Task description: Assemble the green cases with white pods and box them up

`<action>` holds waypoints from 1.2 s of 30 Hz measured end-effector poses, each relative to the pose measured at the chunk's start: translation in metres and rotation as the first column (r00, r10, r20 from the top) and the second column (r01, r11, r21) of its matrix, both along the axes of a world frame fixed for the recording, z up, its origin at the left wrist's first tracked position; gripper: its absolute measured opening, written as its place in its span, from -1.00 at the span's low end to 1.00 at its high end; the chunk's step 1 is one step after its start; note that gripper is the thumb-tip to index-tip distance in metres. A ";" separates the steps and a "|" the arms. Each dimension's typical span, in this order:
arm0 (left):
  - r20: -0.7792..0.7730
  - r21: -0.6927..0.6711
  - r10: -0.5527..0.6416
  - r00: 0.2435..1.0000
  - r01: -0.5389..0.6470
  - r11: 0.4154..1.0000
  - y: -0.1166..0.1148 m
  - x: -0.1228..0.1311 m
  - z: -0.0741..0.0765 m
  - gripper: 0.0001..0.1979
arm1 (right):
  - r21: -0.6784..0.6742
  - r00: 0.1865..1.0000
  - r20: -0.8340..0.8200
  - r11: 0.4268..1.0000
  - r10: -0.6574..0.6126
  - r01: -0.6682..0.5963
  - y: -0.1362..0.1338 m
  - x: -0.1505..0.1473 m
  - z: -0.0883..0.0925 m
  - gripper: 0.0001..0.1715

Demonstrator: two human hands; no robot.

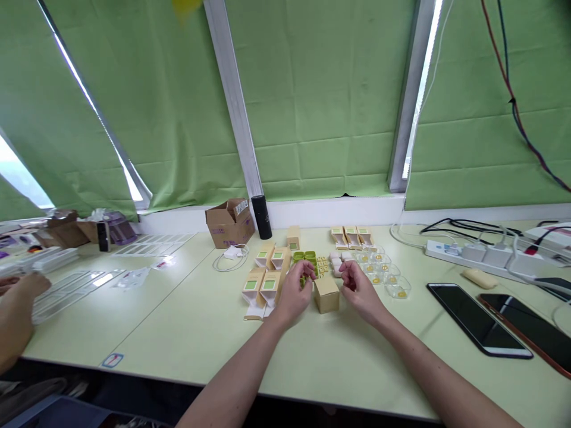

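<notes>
A small closed kraft cardboard box (327, 295) stands on the table between my hands. My left hand (295, 292) is just left of it, fingers curled in, in front of some green square containers (304, 257). On the box's other side, my right hand (360, 291) has its fingertips drawn together beside white rounded pieces (335, 261). Whether anything small is in either hand's fingers is hidden. Small yellow-and-white squares (322, 264) lie behind the box. Open kraft cartons with green labels (261, 284) rest left of my left hand.
Clear plastic cups with yellow centres (387, 274) sit to the right, near two phones (477, 318) and a power strip (473, 254). At the back are more cartons (352, 236), a brown box (230, 223) and a black bottle (261, 217). Another person's hand (22, 291) works far left.
</notes>
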State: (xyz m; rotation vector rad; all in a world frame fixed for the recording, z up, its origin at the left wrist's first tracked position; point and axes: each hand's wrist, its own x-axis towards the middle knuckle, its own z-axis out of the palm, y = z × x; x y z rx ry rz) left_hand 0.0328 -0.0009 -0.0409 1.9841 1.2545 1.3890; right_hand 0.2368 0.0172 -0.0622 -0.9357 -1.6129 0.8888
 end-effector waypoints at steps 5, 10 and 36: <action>0.010 0.002 0.009 1.000 -0.009 1.000 0.000 0.000 0.000 -0.76 | -0.120 0.991 -0.101 0.987 0.092 -0.104 -0.007 -0.002 0.004 -0.68; 0.012 0.021 0.002 1.000 -0.002 1.000 0.000 0.000 0.000 -0.77 | -0.103 0.991 -0.131 0.993 0.036 -0.050 -0.007 -0.002 0.006 -0.68; 0.020 0.039 0.048 0.999 -0.048 0.998 0.002 -0.003 -0.003 -0.70 | 0.066 0.972 0.184 0.985 0.147 -0.161 -0.011 0.005 0.007 -0.24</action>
